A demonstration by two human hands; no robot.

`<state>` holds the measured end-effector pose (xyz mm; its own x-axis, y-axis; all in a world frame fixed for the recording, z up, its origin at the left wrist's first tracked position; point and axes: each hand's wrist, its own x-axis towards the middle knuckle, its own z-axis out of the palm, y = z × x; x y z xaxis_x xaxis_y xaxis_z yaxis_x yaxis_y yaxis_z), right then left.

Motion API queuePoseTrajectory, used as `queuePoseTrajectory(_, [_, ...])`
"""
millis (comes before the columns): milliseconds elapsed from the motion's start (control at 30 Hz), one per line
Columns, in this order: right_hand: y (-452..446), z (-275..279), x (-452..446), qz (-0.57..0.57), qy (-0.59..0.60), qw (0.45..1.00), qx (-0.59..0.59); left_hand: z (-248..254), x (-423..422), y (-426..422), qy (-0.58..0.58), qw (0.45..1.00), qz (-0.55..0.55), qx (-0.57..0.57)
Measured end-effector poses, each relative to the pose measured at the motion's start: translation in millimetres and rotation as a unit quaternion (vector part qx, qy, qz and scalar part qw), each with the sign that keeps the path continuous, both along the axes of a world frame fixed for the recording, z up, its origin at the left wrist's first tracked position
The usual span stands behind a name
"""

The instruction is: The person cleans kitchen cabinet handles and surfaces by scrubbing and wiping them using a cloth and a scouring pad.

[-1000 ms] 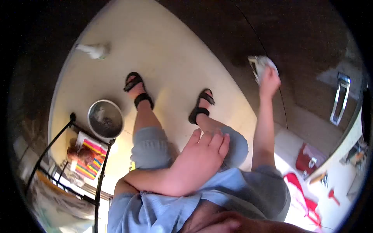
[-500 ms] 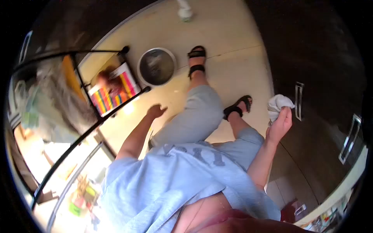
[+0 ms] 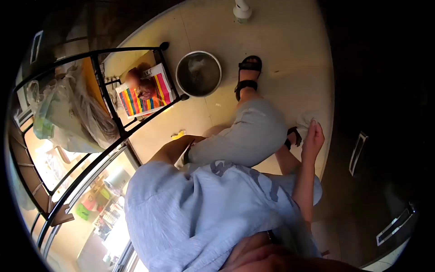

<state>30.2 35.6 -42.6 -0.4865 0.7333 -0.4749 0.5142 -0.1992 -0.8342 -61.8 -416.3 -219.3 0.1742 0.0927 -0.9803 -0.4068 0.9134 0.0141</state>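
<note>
Swung over from against the dark cabinet (image 3: 385, 118), the whitish cloth (image 3: 306, 120) now hangs above the pale floor (image 3: 294, 77) beside the right sandal (image 3: 295, 135), with the right hand's (image 3: 313, 137) fingers pinched closed on it. Though dim and blurred there, it looks light, limp and hard to damage, best held by a bunched fold; the left hand (image 3: 197, 138), mostly hidden at the bent leg (image 3: 253, 131), shows too little to tell its grip. Smooth and faintly seamed, the floor carries a metal bowl (image 3: 180, 80) close beside a black rack (image 3: 108, 94).

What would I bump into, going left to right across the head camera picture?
Plastic bag, striped sheet, metal basin, white bottle, white cloth in the right hand, a silver handle.
</note>
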Motion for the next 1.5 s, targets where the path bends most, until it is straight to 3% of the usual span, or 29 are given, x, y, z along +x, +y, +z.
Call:
queuePoseTrajectory(67, [16,5,3,-0.034,-0.018,0.999,-0.005,1,-10,23,-0.024,0.998,0.04,0.043])
queuePoseTrajectory(200, [18,52,-9,-0.189,0.071,0.979,-0.035,12,-21,34,-0.082,0.983,0.121,0.114])
queuePoseTrajectory(400, [-4,63,-14,-0.092,0.109,0.989,0.041,17,-25,-5,-0.039,0.947,0.261,0.185])
queuePoseTrajectory(467, [-29,80,-34,-0.102,0.148,0.984,-0.013,14,-15,-35,0.031,0.934,0.323,0.148])
queuePoseTrajectory(500, [-43,87,-45,-0.082,0.159,0.984,-0.026,-7,-14,-51,0.073,0.93,0.357,0.059])
queuePoseTrajectory(533, [-57,95,-58,-0.064,0.173,0.982,-0.038,27,-20,-65,0.136,0.904,0.403,0.05])
queuePoseTrajectory(600, [-84,112,-87,-0.026,0.208,0.976,-0.054,97,-32,-92,0.262,0.832,0.486,0.042])
queuePoseTrajectory(633, [-103,120,-104,0.011,0.218,0.974,-0.057,88,-38,-128,0.269,0.779,0.563,0.064])
queuePoseTrajectory(733, [-160,150,-143,0.267,0.302,0.915,0.031,87,-56,-214,0.476,0.528,0.702,0.046])
queuePoseTrajectory(800, [-215,180,-167,0.387,0.357,0.85,-0.019,164,-78,-228,0.599,0.396,0.694,-0.051])
queuePoseTrajectory(867, [-261,221,-178,0.519,0.301,0.8,-0.007,160,-97,-282,0.596,0.231,0.769,0.033])
queuePoseTrajectory(900, [-286,228,-182,0.561,0.312,0.767,-0.009,201,-105,-281,0.542,0.214,0.811,0.046])
queuePoseTrajectory(967, [-322,238,-198,0.626,0.321,0.71,0.034,236,-122,-282,0.495,0.207,0.84,0.082])
queuePoseTrajectory(1067, [-363,237,-219,0.676,0.323,0.646,0.148,237,-148,-303,0.46,0.222,0.859,0.043])
queuePoseTrajectory(1100, [-373,238,-224,0.678,0.332,0.632,0.175,165,-166,-362,0.438,0.22,0.85,0.192])
queuePoseTrajectory(1133, [-379,238,-225,0.676,0.34,0.621,0.205,214,-158,-328,0.452,0.22,0.86,0.084])
queuePoseTrajectory(1167, [-383,234,-226,0.697,0.328,0.593,0.233,174,-158,-357,0.512,0.235,0.784,0.259])
queuePoseTrajectory(1200, [-386,230,-231,0.715,0.314,0.568,0.261,196,-156,-339,0.575,0.249,0.728,0.279])
queuePoseTrajectory(1233, [-388,223,-231,0.701,0.337,0.564,0.279,197,-158,-338,0.591,0.279,0.715,0.249])
queuePoseTrajectory(1267, [-390,219,-228,0.687,0.356,0.56,0.296,192,-155,-347,0.582,0.289,0.696,0.305])
queuePoseTrajectory(1400, [-394,221,-218,0.696,0.313,0.569,0.307,213,-146,-344,0.573,0.31,0.713,0.257])
queuePoseTrajectory(1500, [-401,217,-209,0.688,0.372,0.549,0.294,229,-160,-340,0.575,0.321,0.71,0.248])
